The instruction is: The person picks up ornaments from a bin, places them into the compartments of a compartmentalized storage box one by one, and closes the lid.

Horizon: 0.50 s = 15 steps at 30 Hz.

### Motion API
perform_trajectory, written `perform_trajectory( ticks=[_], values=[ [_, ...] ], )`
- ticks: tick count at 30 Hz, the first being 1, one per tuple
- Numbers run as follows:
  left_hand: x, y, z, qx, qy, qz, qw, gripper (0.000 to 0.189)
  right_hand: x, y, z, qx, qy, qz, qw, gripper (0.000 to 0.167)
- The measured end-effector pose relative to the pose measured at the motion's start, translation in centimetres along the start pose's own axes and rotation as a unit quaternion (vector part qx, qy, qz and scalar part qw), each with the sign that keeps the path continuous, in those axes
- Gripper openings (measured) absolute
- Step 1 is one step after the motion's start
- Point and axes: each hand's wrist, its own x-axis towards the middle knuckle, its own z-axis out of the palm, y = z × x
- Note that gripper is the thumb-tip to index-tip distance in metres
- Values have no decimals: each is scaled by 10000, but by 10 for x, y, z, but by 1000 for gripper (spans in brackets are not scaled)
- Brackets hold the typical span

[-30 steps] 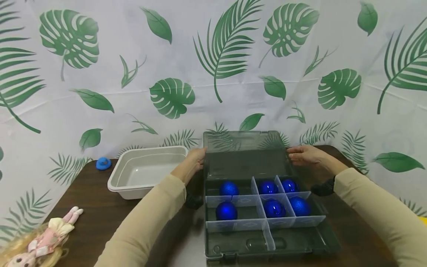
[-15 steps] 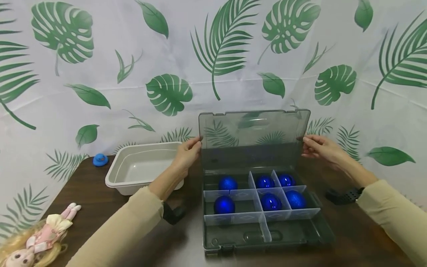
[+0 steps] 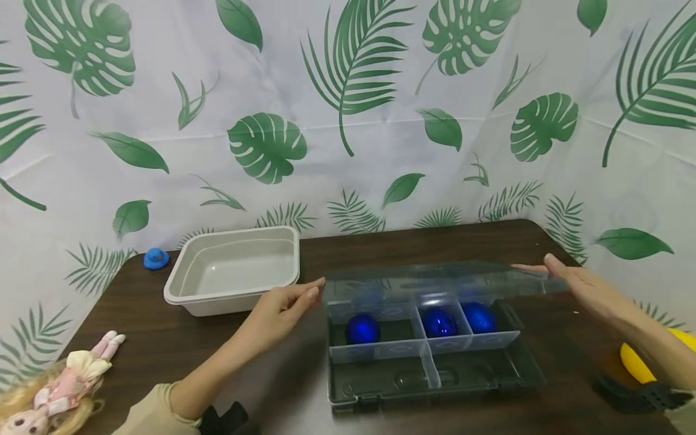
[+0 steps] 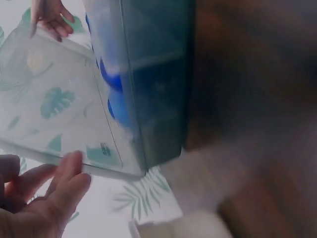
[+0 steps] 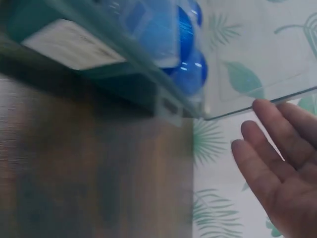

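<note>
A dark translucent divider box (image 3: pixel 380 386) stands on the table, with shiny blue balls (image 3: pixel 362 328) in several of its compartments. Its see-through lid (image 3: pixel 435 281) is tilted over the back compartments and blurs the balls beneath. At the lid's left edge, my left hand (image 3: pixel 283 311) pinches it between thumb and fingers; the left wrist view shows a fingertip (image 4: pixel 73 159) on that edge. My right hand (image 3: pixel 592 293) is on the other side, fingers straight, touching the lid's right edge. In the right wrist view those fingers (image 5: pixel 270 121) are spread at the lid's rim.
A light grey plastic basin (image 3: pixel 234 296) stands behind my left hand. Beyond it is a small blue rubber duck (image 3: pixel 156 258). A blond doll (image 3: pixel 70 386) lies at the left table edge. Something yellow (image 3: pixel 636 362) is partly hidden by my right forearm. A leaf-print cloth (image 3: pixel 380 151) hangs behind.
The lid was lifted from leaning back to upright, then swung forward and down over the back compartments. Both hands came toward me with it; my right hand's fingers have straightened.
</note>
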Motion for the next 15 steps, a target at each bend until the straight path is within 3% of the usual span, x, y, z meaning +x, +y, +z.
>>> perform_trajectory(
  ticks=[4,7,10,15],
  values=[
    [-16,6,7,-332,-577,-478,9966,55,-10,4,10,-663,-51,-246,9975,41],
    [-16,4,15,-688,-793,-802,9912,67,-4,6,20,-820,-19,-315,9961,42],
    [-8,-5,25,-745,-665,-957,9904,74,9,9,29,-833,17,-356,9959,47],
    [12,-24,38,-456,-232,-1066,9930,79,39,16,41,-723,89,-416,9965,53]
  ],
)
